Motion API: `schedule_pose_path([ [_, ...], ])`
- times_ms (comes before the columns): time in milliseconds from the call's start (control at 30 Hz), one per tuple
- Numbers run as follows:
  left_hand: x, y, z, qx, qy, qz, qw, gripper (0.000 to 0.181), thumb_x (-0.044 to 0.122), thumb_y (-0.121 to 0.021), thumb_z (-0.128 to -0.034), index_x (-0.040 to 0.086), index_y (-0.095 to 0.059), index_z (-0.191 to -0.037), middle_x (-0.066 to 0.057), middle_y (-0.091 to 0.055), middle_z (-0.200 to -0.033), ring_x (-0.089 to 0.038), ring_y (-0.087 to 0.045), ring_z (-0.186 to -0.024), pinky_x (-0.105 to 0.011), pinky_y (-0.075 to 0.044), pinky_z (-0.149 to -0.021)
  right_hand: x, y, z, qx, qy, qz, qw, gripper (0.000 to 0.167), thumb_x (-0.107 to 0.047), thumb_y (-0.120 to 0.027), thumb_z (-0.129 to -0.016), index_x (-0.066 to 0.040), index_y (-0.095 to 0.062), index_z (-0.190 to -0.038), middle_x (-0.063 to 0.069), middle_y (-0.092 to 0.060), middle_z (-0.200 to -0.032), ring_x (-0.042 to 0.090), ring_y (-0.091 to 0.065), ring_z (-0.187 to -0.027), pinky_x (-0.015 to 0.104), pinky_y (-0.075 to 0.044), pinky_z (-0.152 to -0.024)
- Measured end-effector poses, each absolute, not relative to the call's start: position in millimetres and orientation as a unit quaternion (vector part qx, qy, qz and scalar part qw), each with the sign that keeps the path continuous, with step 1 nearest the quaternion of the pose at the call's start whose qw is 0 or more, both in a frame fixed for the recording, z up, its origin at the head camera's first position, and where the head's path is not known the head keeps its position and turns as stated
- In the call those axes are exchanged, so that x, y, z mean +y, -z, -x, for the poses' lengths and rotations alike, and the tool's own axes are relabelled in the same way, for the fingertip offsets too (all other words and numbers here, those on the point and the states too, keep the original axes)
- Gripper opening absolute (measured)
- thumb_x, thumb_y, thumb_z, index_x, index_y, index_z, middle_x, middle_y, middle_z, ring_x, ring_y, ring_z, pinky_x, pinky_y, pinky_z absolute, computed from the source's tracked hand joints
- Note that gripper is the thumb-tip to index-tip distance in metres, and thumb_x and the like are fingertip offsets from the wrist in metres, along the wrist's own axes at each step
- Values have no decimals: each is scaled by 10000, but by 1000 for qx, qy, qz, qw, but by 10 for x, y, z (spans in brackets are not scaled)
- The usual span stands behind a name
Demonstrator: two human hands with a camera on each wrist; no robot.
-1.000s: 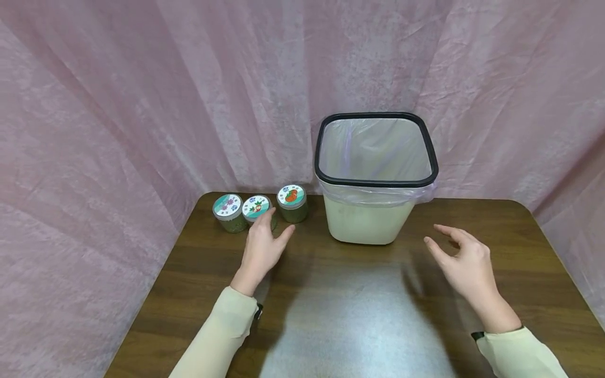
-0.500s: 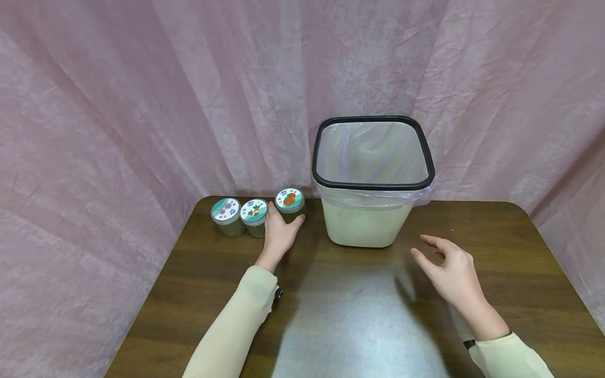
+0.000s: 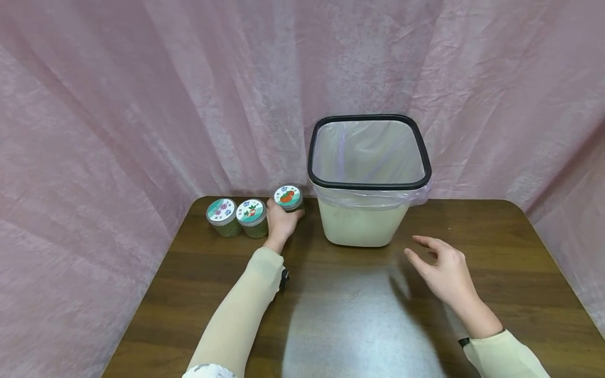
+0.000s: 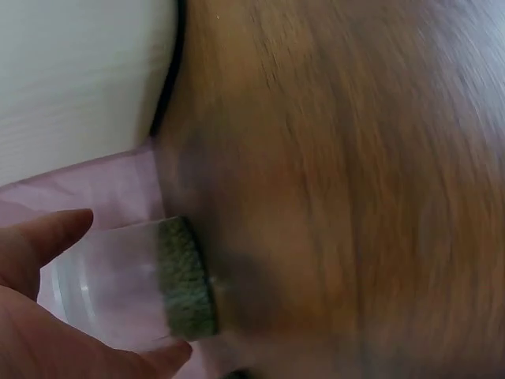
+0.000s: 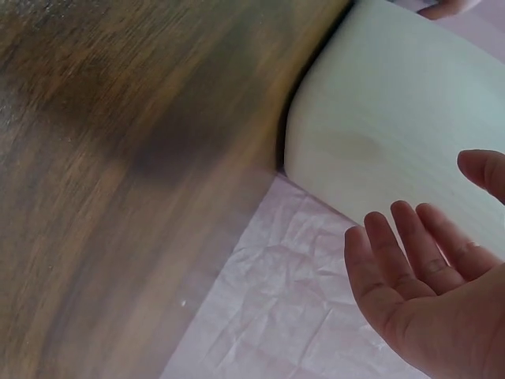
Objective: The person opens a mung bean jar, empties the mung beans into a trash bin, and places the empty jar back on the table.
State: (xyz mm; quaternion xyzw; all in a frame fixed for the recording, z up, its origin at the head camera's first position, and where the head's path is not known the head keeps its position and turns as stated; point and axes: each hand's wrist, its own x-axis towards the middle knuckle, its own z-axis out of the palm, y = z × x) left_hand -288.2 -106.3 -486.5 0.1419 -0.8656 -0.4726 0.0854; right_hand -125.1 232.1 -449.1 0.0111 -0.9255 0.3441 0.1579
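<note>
My left hand point(image 3: 281, 222) grips a small clear jar point(image 3: 289, 195), its round lid label showing orange-red fruit. In the left wrist view, thumb and fingers lie on either side of that jar point(image 4: 126, 280), and a green grainy layer fills its bottom. Two similar jars stand left of the hand: one with a red-fruit label point(image 3: 251, 211), the other with pink flowers point(image 3: 221, 210). To the right, my right hand point(image 3: 446, 270) hovers over the table with thumb and fingers spread apart and nothing between them. Its loosely bent fingers also show in the right wrist view.
A cream bin point(image 3: 361, 223) with a black rim and a translucent liner stands at the table's back, between the hands. Pink curtain point(image 3: 236, 94) hangs behind and beside the brown wooden table point(image 3: 189, 299).
My left hand has moved from the middle jar rightward to the orange-fruit jar and closed around it. That jar has shifted slightly. The right hand has drifted a little left.
</note>
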Motion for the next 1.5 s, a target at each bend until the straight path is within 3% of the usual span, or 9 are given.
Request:
schedule_pose_path([
  [200, -1076, 4947, 2836, -866, 459, -194, 45, 804, 334, -794, -675, 19, -336, -1256, -184, -525, -1176, -341, -510, -1140, -429, -443, -975, 2303, 4523, 1221, -925, -345, -17, 158, 387, -393, -654, -847, -143, -657, -1143, 101, -665, -1139, 330, -639, -966, 484, -504, -801],
  [500, -1070, 4930, 2895, -864, 454, -197, 95, 796, 270, -837, -624, 42, -408, -1254, -144, -550, -1189, -346, -488, -1168, -434, -413, -1009, 2291, 4521, 1239, -922, -345, -28, 174, 365, -361, -674, -839, -141, -663, -1130, 82, -675, -1122, 301, -649, -932, 467, -511, -791],
  [1100, -1042, 5027, 2714, -858, 471, -180, 95, 807, 359, -837, -631, 69, -381, -1230, -138, -548, -1143, -298, -535, -1111, -419, -460, -957, 2324, 4479, 1197, -924, -334, -29, 184, 357, -352, -680, -834, -138, -668, -1119, 79, -676, -1104, 292, -632, -980, 449, -488, -778],
  [1400, -1120, 4857, 2368, -879, 442, -141, 113, 843, 508, -787, -638, 86, -441, -1281, -87, -553, -1169, -261, -529, -1113, -410, -464, -941, 2304, 4465, 1194, -914, -278, -98, 278, 375, -189, -725, -766, -38, -652, -1101, 152, -660, -1086, 328, -573, -1068, 457, -421, -928],
  [1500, -1138, 4756, 2194, -881, 436, -135, 126, 870, 539, -769, -650, 100, -412, -1309, -99, -511, -1219, -272, -505, -1145, -427, -448, -960, 2296, 4431, 1187, -913, -285, -97, 277, 388, -195, -730, -765, -41, -650, -1111, 154, -659, -1094, 329, -575, -1071, 458, -425, -928],
])
